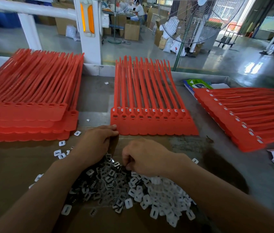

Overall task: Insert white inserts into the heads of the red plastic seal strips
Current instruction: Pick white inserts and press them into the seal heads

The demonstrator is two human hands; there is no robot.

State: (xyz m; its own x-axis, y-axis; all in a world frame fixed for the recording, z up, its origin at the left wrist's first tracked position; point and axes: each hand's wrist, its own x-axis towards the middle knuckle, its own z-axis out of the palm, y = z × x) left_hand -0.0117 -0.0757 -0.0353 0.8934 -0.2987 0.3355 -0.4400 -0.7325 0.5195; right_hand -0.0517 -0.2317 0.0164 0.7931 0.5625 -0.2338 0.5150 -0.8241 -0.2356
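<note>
A sheet of joined red seal strips (151,121) lies in the middle of the table, white inserts showing in its upper row of heads. My left hand (96,142) rests at its near left corner, fingertips touching the red edge. My right hand (144,157) is curled over a heap of white inserts (159,195) and dark metal clips (104,182), fingers pinching among the pieces. What it holds is hidden under the fingers.
A thick stack of red strip sheets (27,105) lies at the left. Another stack with white inserts (243,118) lies at the right. Loose inserts (60,152) are scattered on the cardboard. A packet (195,84) and papers lie behind, a standing fan (191,19) beyond the table.
</note>
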